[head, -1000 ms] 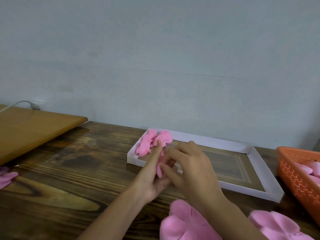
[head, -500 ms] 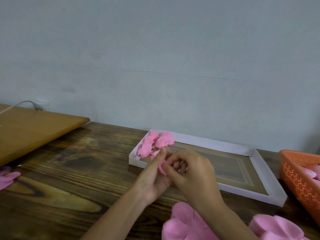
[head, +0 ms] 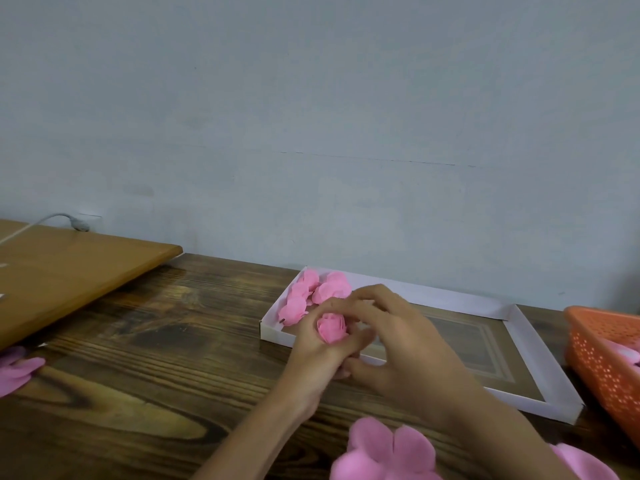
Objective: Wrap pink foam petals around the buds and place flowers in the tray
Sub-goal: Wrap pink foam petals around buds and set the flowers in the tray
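My left hand [head: 313, 351] grips a small pink foam flower [head: 331, 328], its wrapped petals facing up between the thumb and fingers. My right hand [head: 398, 344] curls over it from the right, fingertips touching the petals. Both hands hover at the near left corner of the white shallow tray [head: 540, 358]. Several finished pink flowers [head: 311, 294] lie together in the tray's far left corner. Flat pink petal cutouts [head: 388, 448] lie on the table just below my wrists.
An orange perforated basket [head: 609, 358] with pink pieces stands at the right edge. A light wooden board [head: 69, 271] with a white cable lies at the left. More pink petals [head: 17, 372] sit at the far left on the dark wooden table [head: 156, 375].
The loose petal has closed round the bud into a rounded flower now standing upright in my left hand. Both hands stayed by the tray's corner.
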The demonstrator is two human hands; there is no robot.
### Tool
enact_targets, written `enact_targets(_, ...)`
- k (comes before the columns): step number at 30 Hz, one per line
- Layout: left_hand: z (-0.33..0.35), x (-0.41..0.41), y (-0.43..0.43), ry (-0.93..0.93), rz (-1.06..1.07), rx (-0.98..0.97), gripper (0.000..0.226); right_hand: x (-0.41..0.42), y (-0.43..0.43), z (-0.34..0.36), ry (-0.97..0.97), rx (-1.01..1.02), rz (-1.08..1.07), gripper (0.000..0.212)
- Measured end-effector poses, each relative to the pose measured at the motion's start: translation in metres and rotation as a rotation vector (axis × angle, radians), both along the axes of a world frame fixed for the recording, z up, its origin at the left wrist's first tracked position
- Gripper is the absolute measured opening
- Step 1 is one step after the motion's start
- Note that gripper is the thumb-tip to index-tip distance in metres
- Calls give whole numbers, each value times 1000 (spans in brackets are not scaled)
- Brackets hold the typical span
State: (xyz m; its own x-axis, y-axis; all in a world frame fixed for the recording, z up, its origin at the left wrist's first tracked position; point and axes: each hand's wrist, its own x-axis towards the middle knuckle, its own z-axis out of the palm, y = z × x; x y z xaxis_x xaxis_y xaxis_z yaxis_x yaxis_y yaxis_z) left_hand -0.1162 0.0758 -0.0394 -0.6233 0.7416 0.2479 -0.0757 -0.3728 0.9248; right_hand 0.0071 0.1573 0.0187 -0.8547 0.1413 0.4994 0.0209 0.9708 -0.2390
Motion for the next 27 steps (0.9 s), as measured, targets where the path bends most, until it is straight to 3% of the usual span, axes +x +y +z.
enact_targets(7, -1, -4, 0, 52, 47, 19, 25, -2, 1, -5, 82, 35, 21, 55)
enact_targets(16, 4, -2, 0, 3, 78, 13, 28, -4, 5, -8, 58, -42, 41, 50)
enact_targets(18, 5, -2, 0, -54, 68, 57, 27, -7, 3, -13, 138, -162, 35, 49)
enact_targets(20, 6, -5, 1, -157, 54, 120, 22, -11, -2, -18, 259, -462, -12, 48)
enact_targets(22, 6, -7, 2, -262, 53, 158, 22, -16, -9, -26, 226, -679, -49, 45)
enact_targets(24, 6, -6, 1, -327, 39, 142, 37, -20, -16, -38, 132, -723, -34, 39)
enact_targets(27, 7, -1, -3, -236, -8, 78, 49, -21, -25, -45, 149, -742, 0, 35)
